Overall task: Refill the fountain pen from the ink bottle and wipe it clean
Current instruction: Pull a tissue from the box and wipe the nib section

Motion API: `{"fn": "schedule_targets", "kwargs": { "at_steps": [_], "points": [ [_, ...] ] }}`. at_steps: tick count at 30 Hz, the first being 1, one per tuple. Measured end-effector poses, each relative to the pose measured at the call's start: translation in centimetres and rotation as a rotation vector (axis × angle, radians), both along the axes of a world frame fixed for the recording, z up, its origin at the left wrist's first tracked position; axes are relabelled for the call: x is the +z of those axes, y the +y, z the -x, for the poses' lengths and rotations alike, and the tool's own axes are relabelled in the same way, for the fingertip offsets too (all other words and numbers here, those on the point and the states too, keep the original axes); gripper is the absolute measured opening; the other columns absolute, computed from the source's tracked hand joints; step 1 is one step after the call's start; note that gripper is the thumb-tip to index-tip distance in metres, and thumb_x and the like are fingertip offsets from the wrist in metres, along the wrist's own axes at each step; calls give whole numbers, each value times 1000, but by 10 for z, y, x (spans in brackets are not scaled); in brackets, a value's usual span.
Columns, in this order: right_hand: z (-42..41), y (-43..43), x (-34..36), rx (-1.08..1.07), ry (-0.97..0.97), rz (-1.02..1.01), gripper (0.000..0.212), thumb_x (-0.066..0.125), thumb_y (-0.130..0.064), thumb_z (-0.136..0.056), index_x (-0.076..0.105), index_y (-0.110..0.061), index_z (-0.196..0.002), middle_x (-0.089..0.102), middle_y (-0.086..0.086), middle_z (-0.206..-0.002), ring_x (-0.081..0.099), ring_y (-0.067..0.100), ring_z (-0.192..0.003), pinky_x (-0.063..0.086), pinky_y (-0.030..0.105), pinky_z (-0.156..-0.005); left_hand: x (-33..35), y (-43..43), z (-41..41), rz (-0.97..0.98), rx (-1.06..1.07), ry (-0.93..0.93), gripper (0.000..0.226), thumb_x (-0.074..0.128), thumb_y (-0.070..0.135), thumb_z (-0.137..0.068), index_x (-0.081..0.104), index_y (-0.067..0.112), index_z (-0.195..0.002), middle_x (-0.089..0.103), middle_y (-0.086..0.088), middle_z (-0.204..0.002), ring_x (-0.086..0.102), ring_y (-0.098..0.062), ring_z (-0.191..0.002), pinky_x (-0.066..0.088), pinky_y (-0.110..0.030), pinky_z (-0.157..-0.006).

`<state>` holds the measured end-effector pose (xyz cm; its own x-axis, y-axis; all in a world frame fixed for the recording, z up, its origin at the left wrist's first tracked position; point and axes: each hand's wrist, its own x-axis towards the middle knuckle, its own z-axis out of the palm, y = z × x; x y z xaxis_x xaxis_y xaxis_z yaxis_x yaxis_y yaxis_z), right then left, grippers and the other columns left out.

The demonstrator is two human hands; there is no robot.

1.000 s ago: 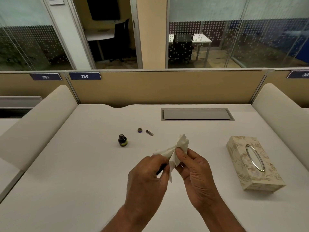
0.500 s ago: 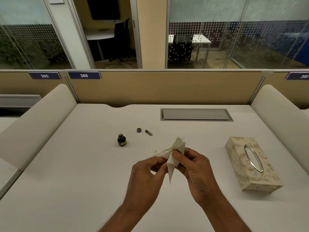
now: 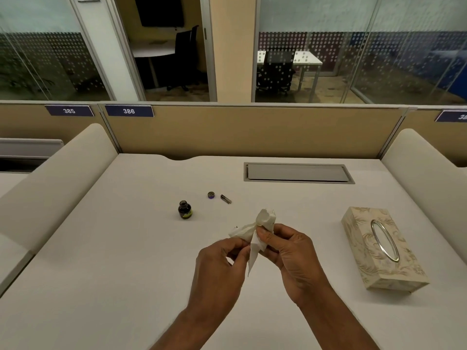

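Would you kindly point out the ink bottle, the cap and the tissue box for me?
Ink bottle (image 3: 185, 210), head view: on its dark glass body.
Cap (image 3: 211, 195), head view: on its round top.
Tissue box (image 3: 364, 245), head view: on its patterned top, left of the oval opening.

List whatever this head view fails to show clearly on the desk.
Fountain pen: head view, hidden inside the crumpled white tissue pinched by the left hand and right hand.
Small dark glass ink bottle: label too small to read.
Tiny round object and short metal piece: too small to identify.
Blue number plate: cut off by the right edge.
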<state>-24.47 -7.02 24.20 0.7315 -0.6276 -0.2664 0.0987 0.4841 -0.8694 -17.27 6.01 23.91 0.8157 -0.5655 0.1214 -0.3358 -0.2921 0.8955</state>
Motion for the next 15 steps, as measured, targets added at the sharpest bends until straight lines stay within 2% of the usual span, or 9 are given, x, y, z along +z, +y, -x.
{"fn": "schedule_targets", "kwargs": {
  "at_steps": [4, 7, 13, 15],
  "points": [
    [-1, -5, -1, -9, -4, -46, 32, 78, -14, -73, 76, 0, -101, 78, 16, -104, 76, 29, -97, 63, 28, -75, -3, 2, -2, -20, 17, -20, 10, 74, 23, -92, 80, 30, -88, 71, 28, -84, 65, 0, -76, 47, -9, -64],
    [-1, -13, 0, -37, 5, -3, 31, 78, -15, -70, 77, -3, -98, 79, 14, -102, 76, 29, -95, 63, 28, -73, -4, 5, -4, -23, 24, -17, 12, 74, 23, -91, 79, 31, -84, 73, 25, -80, 66, -1, -78, 45, -8, -63],
    [-3, -19, 4, 39, -19, 28, 39, 80, -20, -70, 77, -4, -105, 78, 13, -108, 75, 29, -101, 63, 34, -81, 3, 1, -5, -25, 13, -31, 18, 73, 28, -91, 73, 42, -80, 72, 28, -82, 67, 0, -83, 46, -8, -66],
    [-2, -20, 4, 52, -30, 35, 41, 83, -21, -67, 77, -5, -104, 78, 14, -108, 75, 30, -101, 63, 36, -83, 3, 1, -5, -17, 14, -28, 16, 72, 27, -91, 75, 39, -81, 72, 27, -80, 66, 1, -79, 46, -8, -65]
  ]
}}
